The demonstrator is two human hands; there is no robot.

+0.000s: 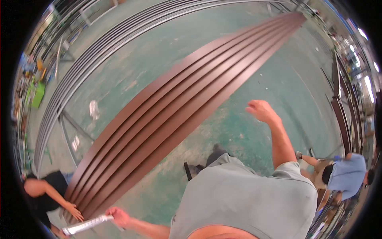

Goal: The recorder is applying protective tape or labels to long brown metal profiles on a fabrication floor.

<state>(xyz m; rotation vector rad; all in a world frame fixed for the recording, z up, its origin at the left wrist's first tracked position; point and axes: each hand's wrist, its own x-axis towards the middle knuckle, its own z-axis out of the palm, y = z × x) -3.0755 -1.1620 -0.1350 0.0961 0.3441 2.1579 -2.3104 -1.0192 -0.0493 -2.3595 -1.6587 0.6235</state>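
My left hand [119, 217] is closed on one end of a shiny silver strip [87, 225], low at the left. The strip's other end reaches toward a co-worker in black, whose hand [74, 211] rests on the near end of several long brown ribbed profiles [163, 107]. These lie side by side and run diagonally to the far right. Out to the right of the profiles, my right hand [262, 110] is held in the air over the floor, apart from them. Its fingers are curled in, and I see nothing in them.
Long grey metal rails [99, 51] on a stand curve along the far left. More brown profiles [342, 115] lean at the right. A person in a blue shirt [348, 175] bends over at the right. A green box [36, 93] stands at the far left on the green floor [223, 131].
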